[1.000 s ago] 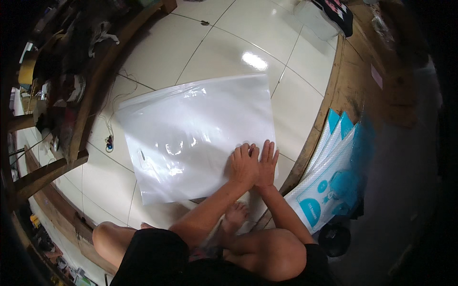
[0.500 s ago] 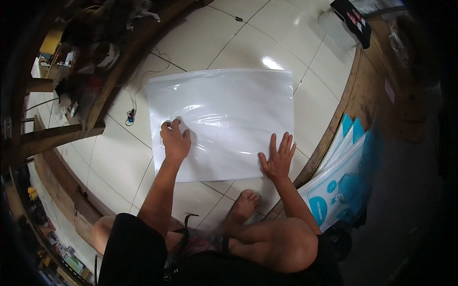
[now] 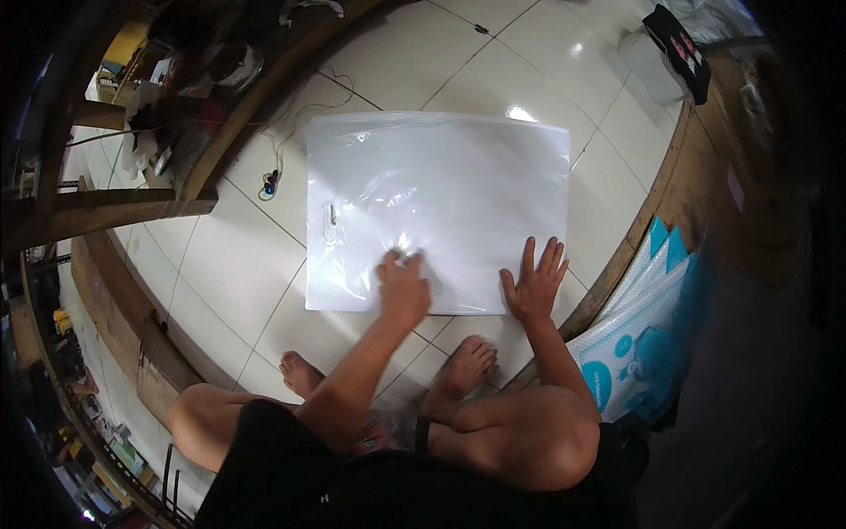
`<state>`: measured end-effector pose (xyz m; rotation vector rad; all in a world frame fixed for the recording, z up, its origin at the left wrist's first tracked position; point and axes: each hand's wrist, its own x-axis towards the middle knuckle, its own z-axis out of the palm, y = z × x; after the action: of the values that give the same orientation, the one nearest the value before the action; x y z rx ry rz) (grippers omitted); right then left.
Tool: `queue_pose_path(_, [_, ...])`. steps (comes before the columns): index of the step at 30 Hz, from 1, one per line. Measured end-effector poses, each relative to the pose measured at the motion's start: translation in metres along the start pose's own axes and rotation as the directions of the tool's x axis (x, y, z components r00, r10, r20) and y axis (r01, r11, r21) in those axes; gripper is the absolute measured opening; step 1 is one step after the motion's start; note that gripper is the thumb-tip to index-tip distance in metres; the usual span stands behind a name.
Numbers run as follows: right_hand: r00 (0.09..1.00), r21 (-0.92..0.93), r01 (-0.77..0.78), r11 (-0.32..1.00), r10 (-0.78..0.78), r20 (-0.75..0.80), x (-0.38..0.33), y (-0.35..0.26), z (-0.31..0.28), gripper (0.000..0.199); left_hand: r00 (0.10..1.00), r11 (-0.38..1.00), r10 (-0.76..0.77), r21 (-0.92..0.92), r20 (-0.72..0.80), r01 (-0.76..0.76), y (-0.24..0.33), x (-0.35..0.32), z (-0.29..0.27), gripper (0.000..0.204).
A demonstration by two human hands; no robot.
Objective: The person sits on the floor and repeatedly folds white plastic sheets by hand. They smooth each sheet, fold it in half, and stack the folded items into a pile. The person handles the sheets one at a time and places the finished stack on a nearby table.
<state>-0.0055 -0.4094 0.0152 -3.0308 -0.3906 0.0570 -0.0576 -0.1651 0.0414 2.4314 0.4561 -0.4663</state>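
Note:
A stack of white sheets in glossy clear plastic [image 3: 476,185] lies flat on the tiled floor in front of me. My right hand [image 3: 534,286] rests flat with spread fingers on its near right corner. Over the near edge, left of the middle, is my left hand [image 3: 405,289], its fingers bent and apart on the plastic and slightly blurred. Nothing shows in either hand. Toward the stack's left side is a small slot-like mark [image 3: 332,217] with a dark streak in it. Creases and glare run across the plastic near my left fingers.
White-and-blue printed packs [image 3: 630,353] lean by the wooden edge [image 3: 665,189] on the right. A dark printed item [image 3: 683,53] lies at the far right. On the left stand wooden beams [image 3: 115,220], with a thin cord and a small dark bundle [image 3: 269,185] on the floor.
My left hand has moved from the stack's left side toward me and rightward, uncovering the slot-like mark. My right hand stays near the same corner. The whole view has shifted a little.

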Motion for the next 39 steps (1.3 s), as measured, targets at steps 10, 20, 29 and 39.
queue_pose_path(10, [1.000, 0.008, -0.004, 1.000, 0.004, 0.028, 0.003, -0.002, -0.004, 0.078, 0.975, 0.980, -0.179, 0.060, -0.131, 0.188, -0.076, -0.013, -0.057, 0.073])
queue_pose_path(20, [0.984, 0.033, 0.179, 0.983, -0.179, -0.022, 0.115, 0.005, -0.016, 0.083, 0.977, 0.975, -0.172, 0.120, -0.125, 0.187, -0.067, -0.016, -0.056, 0.080])
queue_pose_path(29, [0.976, 0.080, 0.216, 0.973, -0.215, -0.021, 0.125, 0.011, -0.004, 0.081, 0.942, 0.959, 0.238, -0.096, -0.235, -0.266, 0.007, 0.040, -0.025, 0.037])
queue_pose_path(39, [0.978, 0.059, 0.208, 0.976, -0.209, 0.001, 0.125, 0.015, 0.000, 0.081, 0.985, 0.994, 0.094, -0.049, -0.145, -0.102, 0.067, 0.110, 0.014, 0.042])
